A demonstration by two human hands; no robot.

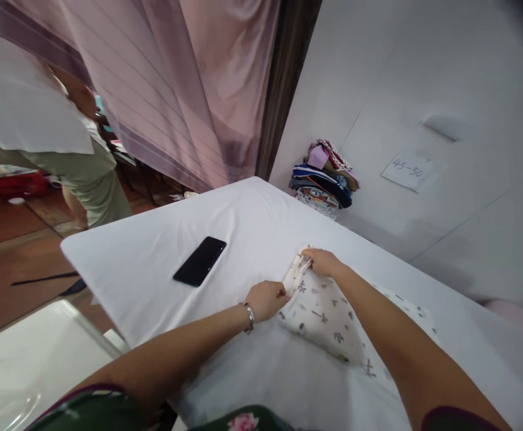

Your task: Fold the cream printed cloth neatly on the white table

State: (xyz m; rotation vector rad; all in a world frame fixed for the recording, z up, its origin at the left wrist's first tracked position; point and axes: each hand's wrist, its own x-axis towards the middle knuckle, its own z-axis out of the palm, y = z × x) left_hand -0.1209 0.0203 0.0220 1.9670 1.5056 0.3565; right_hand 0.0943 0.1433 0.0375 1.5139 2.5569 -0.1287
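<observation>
A white garment (328, 311) with small grey and brown prints lies on the white-covered table (252, 221). Its gathered band, which looks like an elastic waist, faces away from me. My left hand (266, 299), with a metal bracelet at the wrist, pinches the near-left end of that band. At the band's far end, my right hand (323, 262) has its fingers closed on the edge. Part of the garment is hidden under my right forearm, and more printed fabric shows beyond it.
A black phone (200, 261) rests on the table, left of my hands. Folded clothes (322, 176) are stacked at the wall, near a paper sign (408, 172). Pink curtains (189, 90) hang behind. Another person (81, 173) stands at left; a white plastic chair (41, 359) is at lower left.
</observation>
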